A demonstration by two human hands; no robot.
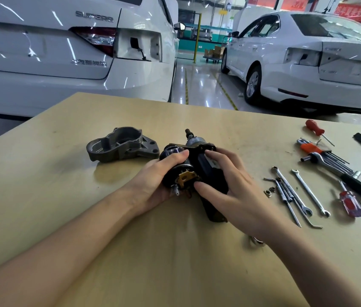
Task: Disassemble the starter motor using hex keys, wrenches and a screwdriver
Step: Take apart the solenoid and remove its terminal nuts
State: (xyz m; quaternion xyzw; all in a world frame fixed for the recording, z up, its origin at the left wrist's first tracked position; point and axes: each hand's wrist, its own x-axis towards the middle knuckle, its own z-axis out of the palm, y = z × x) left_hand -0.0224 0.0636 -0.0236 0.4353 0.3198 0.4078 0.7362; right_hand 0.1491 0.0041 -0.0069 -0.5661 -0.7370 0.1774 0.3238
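At centre frame, left hand (164, 173) and right hand (226, 187) grip the starter motor (197, 165); its removed end housing (122, 148) lies centre-left, further stripping remains.

Two hands on show, left hand (153, 180) and right hand (230, 187), both on one starter motor (197, 171); one grey cast housing (123, 147) just beyond the left hand; out past the right hand, two screwdrivers, a far one (314, 127) and a near one (351, 202); two slim open-ended wrenches (310, 192); one orange-holdered hex key set (321, 155); two small nuts (270, 190) nearest the right hand; two white cars (64, 52) beyond.
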